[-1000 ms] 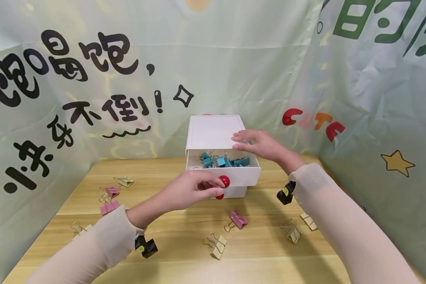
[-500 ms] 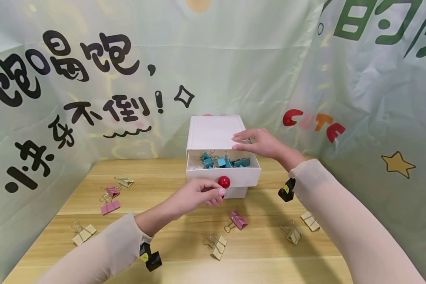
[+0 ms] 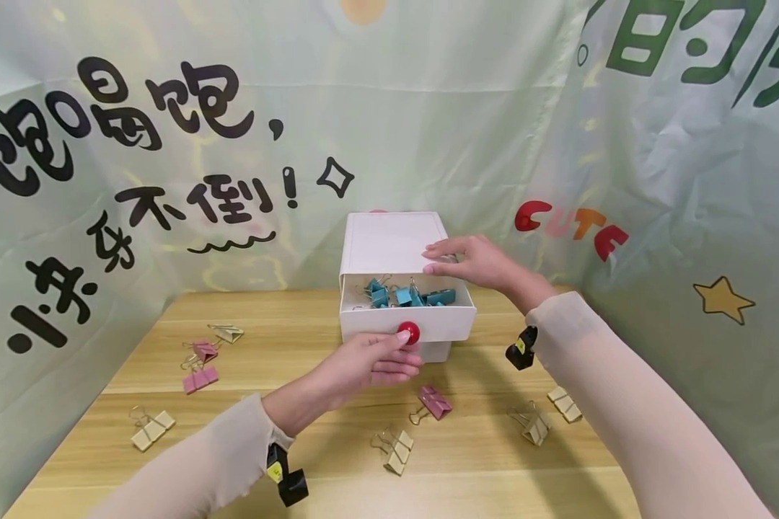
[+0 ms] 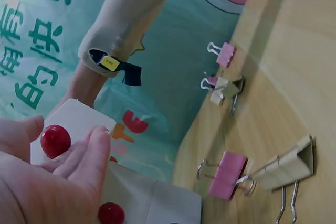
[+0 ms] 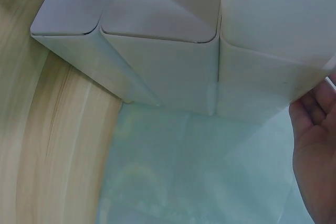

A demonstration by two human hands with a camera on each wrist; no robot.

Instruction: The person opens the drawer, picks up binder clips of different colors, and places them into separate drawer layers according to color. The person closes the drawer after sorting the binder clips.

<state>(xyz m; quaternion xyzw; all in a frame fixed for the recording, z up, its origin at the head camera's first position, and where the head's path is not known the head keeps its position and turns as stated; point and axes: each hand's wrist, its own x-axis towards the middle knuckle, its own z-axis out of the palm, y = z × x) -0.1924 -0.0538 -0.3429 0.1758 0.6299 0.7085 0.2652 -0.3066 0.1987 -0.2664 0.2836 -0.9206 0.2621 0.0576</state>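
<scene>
A white box of stacked drawers stands at the back of the table, its top drawer pulled out. Teal binder clips lie inside that drawer. At its red round knob is my left hand, thumb tip against the knob and the other fingers stretched out below it. In the left wrist view the knob shows between thumb and fingers, with another red knob lower down. My right hand rests with extended fingers on the box's upper right edge; the right wrist view shows it at the side wall.
Pink binder clips and cream binder clips lie scattered on the wooden table, several at the left, others in front and at the right. A printed cloth hangs behind and along the sides.
My left hand dropped from the knob area, then turned palm up, its thumb now at the top drawer's knob. The right hand and the drawer stay about where they were.
</scene>
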